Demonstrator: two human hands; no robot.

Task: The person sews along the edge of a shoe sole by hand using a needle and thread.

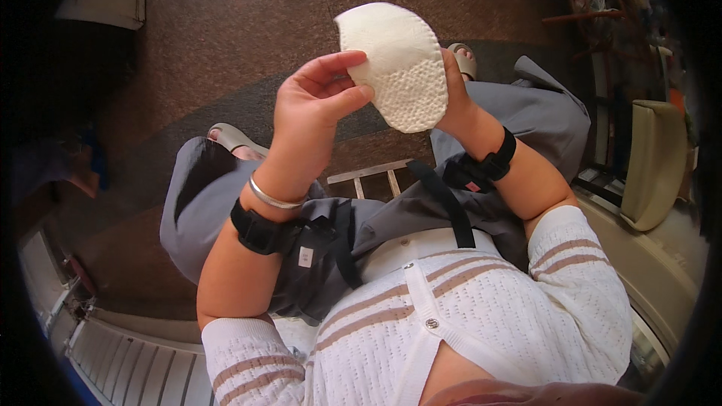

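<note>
An off-white stitched cloth pad (403, 59), shaped like part of an insole, is held up in front of me between both hands. Its upper part is smooth with a stitched edge, while the rounded lower part is covered with small raised bumps. My left hand (316, 93) pinches the pad's left edge between thumb and forefinger. From the right side, my right hand (457, 96) grips it, with most of the fingers hidden behind the pad.
Below the pad, between my knees, is a wooden slatted frame (369, 172). An olive padded cushion (654, 163) stands at the right. A white slatted surface (146, 372) lies at lower left. Sandalled feet (234, 138) rest on the brown speckled floor (242, 5).
</note>
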